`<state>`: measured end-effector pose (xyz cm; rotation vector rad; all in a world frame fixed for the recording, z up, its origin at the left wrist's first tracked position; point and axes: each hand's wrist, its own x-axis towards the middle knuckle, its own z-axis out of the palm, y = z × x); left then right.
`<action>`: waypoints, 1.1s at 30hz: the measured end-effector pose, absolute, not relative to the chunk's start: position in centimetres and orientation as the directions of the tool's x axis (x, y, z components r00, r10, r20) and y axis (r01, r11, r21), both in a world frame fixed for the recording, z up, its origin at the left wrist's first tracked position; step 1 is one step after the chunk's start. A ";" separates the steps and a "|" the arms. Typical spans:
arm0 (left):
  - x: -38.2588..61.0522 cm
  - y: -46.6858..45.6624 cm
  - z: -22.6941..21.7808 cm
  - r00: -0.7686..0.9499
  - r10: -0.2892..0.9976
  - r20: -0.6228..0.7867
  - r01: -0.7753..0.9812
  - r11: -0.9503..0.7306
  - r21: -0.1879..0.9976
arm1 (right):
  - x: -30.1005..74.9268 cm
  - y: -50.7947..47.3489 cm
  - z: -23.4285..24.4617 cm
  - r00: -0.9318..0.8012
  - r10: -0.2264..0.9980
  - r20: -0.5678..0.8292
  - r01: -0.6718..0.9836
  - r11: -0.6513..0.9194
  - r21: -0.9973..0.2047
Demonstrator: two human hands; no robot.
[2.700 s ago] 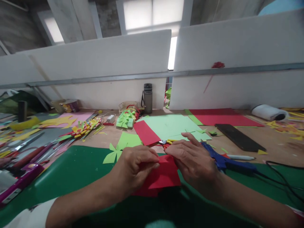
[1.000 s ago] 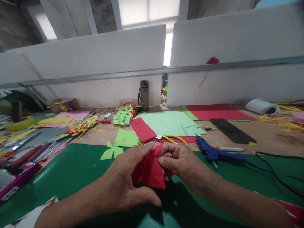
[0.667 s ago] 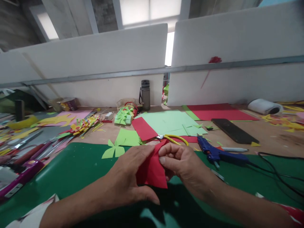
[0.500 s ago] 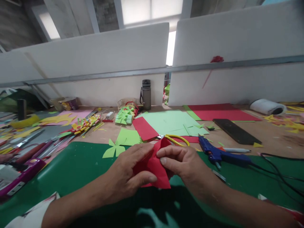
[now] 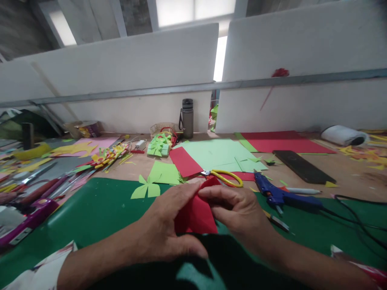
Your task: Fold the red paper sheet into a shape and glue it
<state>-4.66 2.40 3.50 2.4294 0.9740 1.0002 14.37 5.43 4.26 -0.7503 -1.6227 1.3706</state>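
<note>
A folded piece of red paper (image 5: 196, 215) is between my hands, above the green mat. My left hand (image 5: 169, 223) supports it from the left, its fingers partly behind the sheet and its thumb lifted off below. With thumb and bent fingers, my right hand (image 5: 232, 203) pinches the paper's upper right edge. Just beyond the paper lie yellow-handled scissors (image 5: 228, 177), blades partly under a red paper rectangle (image 5: 186, 162). A green paper leaf shape (image 5: 145, 188) rests left of my hands, beside a green paper square (image 5: 165, 173).
A blue glue gun (image 5: 281, 197) with its cord lies right, near a cutter knife (image 5: 278, 221) and a phone (image 5: 302, 166). Pale green sheets (image 5: 216, 151), a red sheet (image 5: 281, 141) and a bottle (image 5: 188, 121) are behind. Tools (image 5: 33, 217) crowd the left on the green mat (image 5: 105, 205).
My left thumb has come off the red paper and moved down. My right fingers have shifted along its upper edge, and the paper stands turned differently. The view has moved slightly.
</note>
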 end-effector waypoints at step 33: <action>-3.4 2.9 1.8 0.356 0.788 0.502 0.265 -0.600 0.755 | 14.7 5.8 3.0 -0.514 0.604 0.609 0.078 0.740 -0.668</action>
